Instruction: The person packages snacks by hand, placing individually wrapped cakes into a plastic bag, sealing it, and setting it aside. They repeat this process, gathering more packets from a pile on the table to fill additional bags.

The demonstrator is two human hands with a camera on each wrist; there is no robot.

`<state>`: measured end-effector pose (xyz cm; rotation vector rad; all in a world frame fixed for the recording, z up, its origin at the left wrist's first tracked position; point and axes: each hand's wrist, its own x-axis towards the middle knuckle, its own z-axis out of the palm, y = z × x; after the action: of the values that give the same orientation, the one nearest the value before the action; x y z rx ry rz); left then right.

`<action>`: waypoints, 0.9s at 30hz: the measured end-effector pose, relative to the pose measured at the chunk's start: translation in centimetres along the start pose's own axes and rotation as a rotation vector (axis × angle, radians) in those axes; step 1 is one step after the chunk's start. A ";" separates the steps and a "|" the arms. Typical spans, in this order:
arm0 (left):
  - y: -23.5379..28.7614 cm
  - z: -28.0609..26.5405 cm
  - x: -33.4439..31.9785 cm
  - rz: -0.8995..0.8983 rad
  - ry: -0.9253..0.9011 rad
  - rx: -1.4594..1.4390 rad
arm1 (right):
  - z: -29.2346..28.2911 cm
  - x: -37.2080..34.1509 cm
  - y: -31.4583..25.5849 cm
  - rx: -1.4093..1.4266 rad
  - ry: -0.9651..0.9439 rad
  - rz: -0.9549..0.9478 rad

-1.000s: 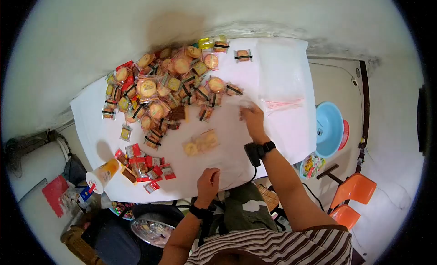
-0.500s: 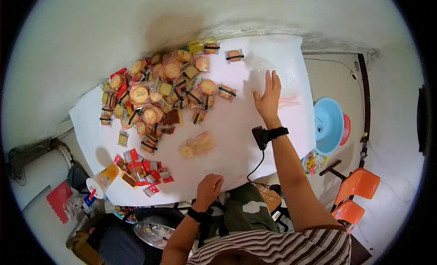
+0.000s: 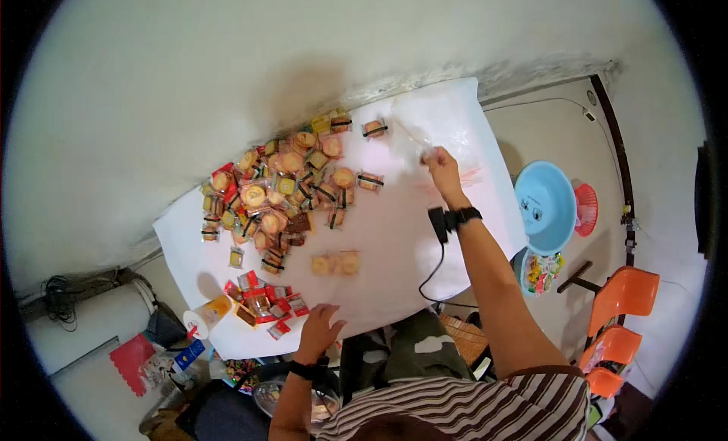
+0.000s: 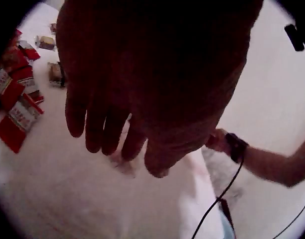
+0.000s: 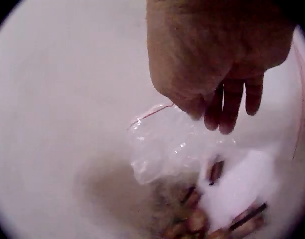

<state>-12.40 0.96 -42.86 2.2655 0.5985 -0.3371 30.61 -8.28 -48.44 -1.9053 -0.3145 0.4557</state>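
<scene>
In the head view the right hand pinches a clear plastic bag over the right part of the white table. The right wrist view shows that bag, with a red edge line, hanging from the thumb and fingertips of the right hand. Near the table's front edge is the left hand, its fingers extended and nothing held. Seen in the left wrist view, the left hand has spread fingers. Two pale round biscuits in clear wrapping lie between the hands, nearer the left.
A heap of wrapped biscuits covers the table's back left. Red packets and a tilted drink cup stand at the front left. Clear bags with red edges lie at the right. Beyond are a blue basin and orange chairs.
The right hand has gone from spread fingers over the bags to pinching one bag. The left hand has moved left and its fingers have straightened. The camera's view has shifted.
</scene>
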 end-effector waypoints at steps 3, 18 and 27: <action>3.8 -2.7 2.1 -0.123 0.063 -0.454 | -1.6 -5.3 -3.6 0.327 -0.287 0.208; 14.8 -9.6 8.8 -0.040 0.230 -1.728 | -3.6 -22.8 -15.3 0.016 -0.444 -0.129; 14.0 -15.4 4.0 0.196 0.656 -1.559 | -2.9 -25.7 -17.4 0.137 -0.476 -0.086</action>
<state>-0.90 5.01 -25.49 0.8190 0.5953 0.7799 8.99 -15.15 -27.13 -1.6273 -0.6561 0.8516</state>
